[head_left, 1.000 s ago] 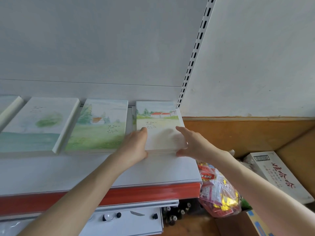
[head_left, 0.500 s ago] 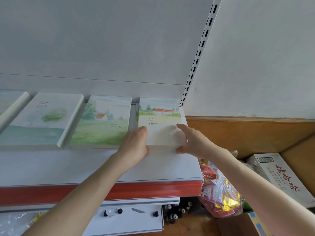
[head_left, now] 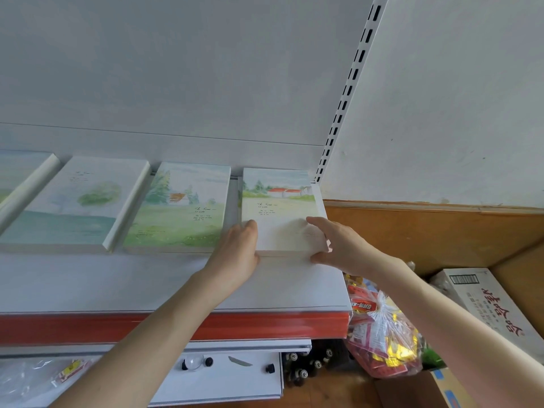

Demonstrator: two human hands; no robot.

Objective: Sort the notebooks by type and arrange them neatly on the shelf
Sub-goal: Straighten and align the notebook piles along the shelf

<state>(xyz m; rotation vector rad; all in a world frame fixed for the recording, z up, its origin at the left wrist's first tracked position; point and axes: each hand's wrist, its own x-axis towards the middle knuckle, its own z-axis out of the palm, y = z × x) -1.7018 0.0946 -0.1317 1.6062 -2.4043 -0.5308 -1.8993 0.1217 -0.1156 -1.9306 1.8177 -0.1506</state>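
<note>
On shelf [head_left: 147,284], both hands around notebook stack [head_left: 279,213].

White wall [head_left: 441,98], slotted upright [head_left: 347,92], wood panel [head_left: 426,231] below, box [head_left: 494,304] and snack bag [head_left: 379,334] on floor.
</note>
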